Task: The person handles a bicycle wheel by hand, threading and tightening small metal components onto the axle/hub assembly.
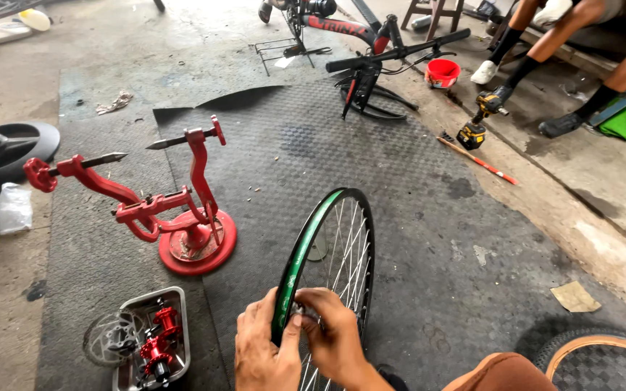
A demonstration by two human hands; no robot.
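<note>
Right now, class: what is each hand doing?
Left hand: closed on the bicycle wheel rim.
Right hand: fingers pinched at the rim's inner side; what they hold cannot be told.

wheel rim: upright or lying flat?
Upright. The rim stands on edge on the mat, left hand and right hand gripping its near edge.
</note>
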